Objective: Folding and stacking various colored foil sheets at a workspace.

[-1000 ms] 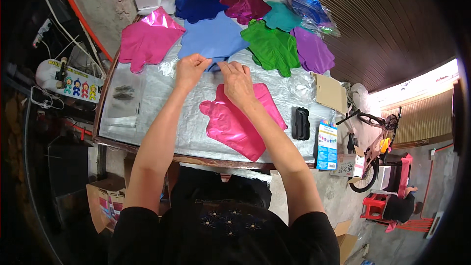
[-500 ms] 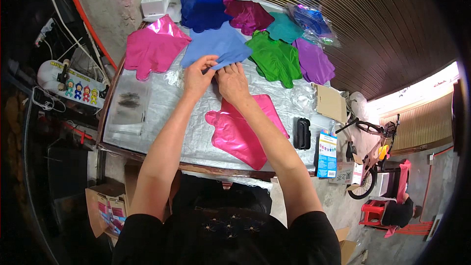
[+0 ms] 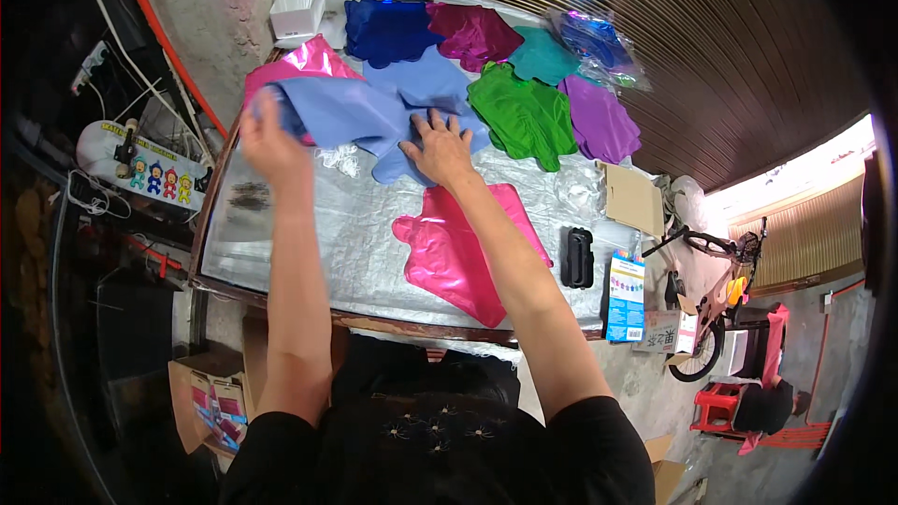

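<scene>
Silvery sheeting is covering the tabletop, with foil shapes lining its far edge. Motion is blurring the left hand, which is apparently pinching a raised light-blue sheet beside the left edge, partly over pink foil. Near the middle, the right hand is pressing on light-blue layers, fingers spreading wide. Separating one sheet is seemingly the step in hand; lifting further would be calling for a firm left pinch and steady right pressure, so the layers aren't sliding.
</scene>
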Motion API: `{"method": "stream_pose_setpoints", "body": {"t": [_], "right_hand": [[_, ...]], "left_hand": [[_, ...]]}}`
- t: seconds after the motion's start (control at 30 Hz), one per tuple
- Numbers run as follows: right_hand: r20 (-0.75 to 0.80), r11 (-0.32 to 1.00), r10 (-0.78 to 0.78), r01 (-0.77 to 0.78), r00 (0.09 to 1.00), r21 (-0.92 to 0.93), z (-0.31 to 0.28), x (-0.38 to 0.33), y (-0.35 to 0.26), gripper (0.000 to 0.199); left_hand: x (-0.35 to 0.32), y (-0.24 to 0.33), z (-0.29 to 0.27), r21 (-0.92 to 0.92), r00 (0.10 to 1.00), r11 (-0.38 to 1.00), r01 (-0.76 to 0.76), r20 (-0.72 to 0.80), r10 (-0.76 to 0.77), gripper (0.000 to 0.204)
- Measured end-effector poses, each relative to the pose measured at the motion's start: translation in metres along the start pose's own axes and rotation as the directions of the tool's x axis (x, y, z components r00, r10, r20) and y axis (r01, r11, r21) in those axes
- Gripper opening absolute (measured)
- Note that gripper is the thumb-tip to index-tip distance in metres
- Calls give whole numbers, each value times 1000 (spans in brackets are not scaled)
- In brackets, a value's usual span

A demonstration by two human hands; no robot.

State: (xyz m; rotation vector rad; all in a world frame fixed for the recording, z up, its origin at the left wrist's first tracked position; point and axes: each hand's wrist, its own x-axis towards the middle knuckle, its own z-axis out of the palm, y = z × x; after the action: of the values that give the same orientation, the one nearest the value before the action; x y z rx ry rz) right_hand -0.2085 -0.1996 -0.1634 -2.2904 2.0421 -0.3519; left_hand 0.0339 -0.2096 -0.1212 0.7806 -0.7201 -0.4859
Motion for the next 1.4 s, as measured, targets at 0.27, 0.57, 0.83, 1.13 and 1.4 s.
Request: {"method": "stream_pose_setpoints", "body": {"t": [0.27, 0.57, 0.83, 1.13, 1.4], "right_hand": [[87, 996, 11, -18, 996, 85, -13, 9, 8, 71], [357, -168, -26, -356, 934, 919, -75, -92, 29, 91], [288, -714, -187, -331, 939, 617, -108, -162, 34, 88], [241, -645, 257, -20, 936, 764, -120, -226, 95, 60], [270, -79, 420, -262, 866, 962, -98, -259, 109, 33]], "left_hand": [[9, 104, -19, 113, 993, 987, 118, 9, -120, 25], [-61, 127, 47, -89, 894, 946, 311, 364, -260, 16], [-142, 161, 83, -134, 734, 964, 230, 674, -81, 14], [-164, 135, 5, -37, 232, 940, -339, 965, 122, 32], [-162, 101, -48, 164, 181, 910, -382, 978, -100, 31]]}}
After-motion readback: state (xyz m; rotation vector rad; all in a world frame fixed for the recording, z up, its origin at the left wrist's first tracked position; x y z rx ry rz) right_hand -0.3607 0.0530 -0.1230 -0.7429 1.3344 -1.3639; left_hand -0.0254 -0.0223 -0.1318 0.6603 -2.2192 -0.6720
